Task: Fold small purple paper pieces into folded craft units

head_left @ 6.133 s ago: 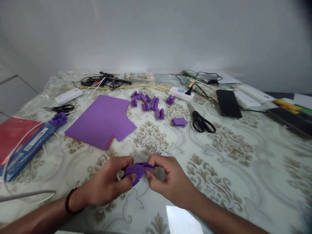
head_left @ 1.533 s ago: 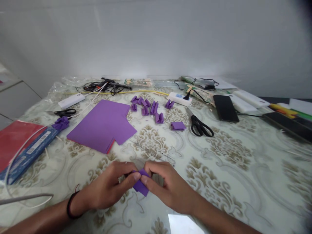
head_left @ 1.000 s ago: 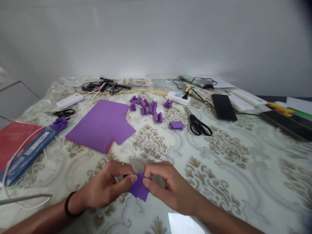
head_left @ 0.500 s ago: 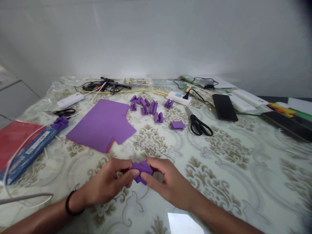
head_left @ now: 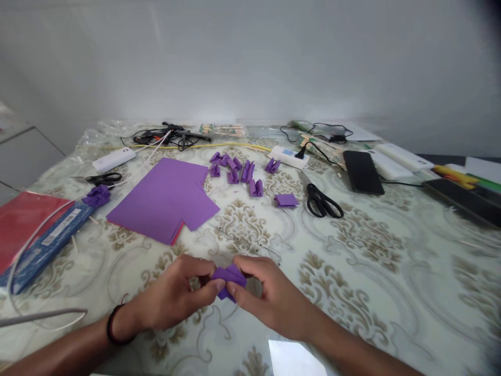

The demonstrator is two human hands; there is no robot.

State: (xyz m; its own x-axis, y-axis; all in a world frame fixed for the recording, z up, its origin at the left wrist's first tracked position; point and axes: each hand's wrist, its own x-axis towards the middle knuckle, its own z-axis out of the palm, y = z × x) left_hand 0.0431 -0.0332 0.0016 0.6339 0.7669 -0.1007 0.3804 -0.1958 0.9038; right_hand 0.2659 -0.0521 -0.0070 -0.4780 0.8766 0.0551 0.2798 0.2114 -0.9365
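A small piece of folded purple paper (head_left: pixel 231 273) is pinched between both hands, low in the middle of the view. My left hand (head_left: pixel 178 292) grips its left side, thumb on top and fingers behind. On its right side my right hand (head_left: pixel 266 292) holds it the same way, the two thumb tips close together. The fingers partly hide the paper. Beyond the hands lie several folded purple pieces (head_left: pixel 256 188) in a loose group, and a flat folded purple strip (head_left: pixel 286 200) sits to their right. Purple paper sheets (head_left: pixel 160 196) are stacked at the left, with red showing beneath.
Black-handled scissors (head_left: pixel 323 201) lie right of the folded pieces; another pair (head_left: pixel 104 179) is at the left. A white power strip (head_left: pixel 289 156), a black phone (head_left: pixel 363 172) and cables (head_left: pixel 172 137) line the back. A blue packet (head_left: pixel 49 245) rests on the left.
Both hands stay on the folded paper, which has shifted very slightly and tilted a little. The rest of the scene moves only a few pixels with the camera.
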